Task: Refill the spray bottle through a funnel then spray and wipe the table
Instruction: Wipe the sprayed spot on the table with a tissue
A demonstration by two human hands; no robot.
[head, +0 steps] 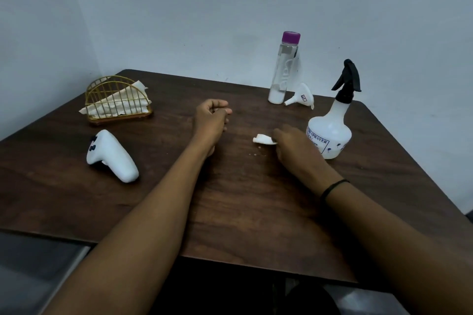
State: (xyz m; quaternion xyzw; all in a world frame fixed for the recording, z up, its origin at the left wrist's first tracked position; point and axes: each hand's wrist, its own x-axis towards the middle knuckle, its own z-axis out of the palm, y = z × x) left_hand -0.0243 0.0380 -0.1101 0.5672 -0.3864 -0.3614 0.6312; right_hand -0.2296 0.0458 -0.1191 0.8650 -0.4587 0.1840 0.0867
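A white spray bottle [332,130] with a black trigger head stands upright at the right of the dark wooden table [230,199]. Just left of it, my right hand [294,148] rests on the table, fingers pinching a small crumpled white tissue [263,139]. A few white crumbs lie on the wood in front of the tissue. My left hand [211,120] rests at the table's middle, fingers curled shut and holding nothing. Behind stand a clear water bottle [282,69] with a purple cap and, lying on its side next to it, a white funnel [300,97].
A gold wire napkin holder [116,100] with paper napkins sits at the back left. A white handheld controller [110,156] lies at the left. Pale walls close in behind the table. The table's front edge is near my elbows.
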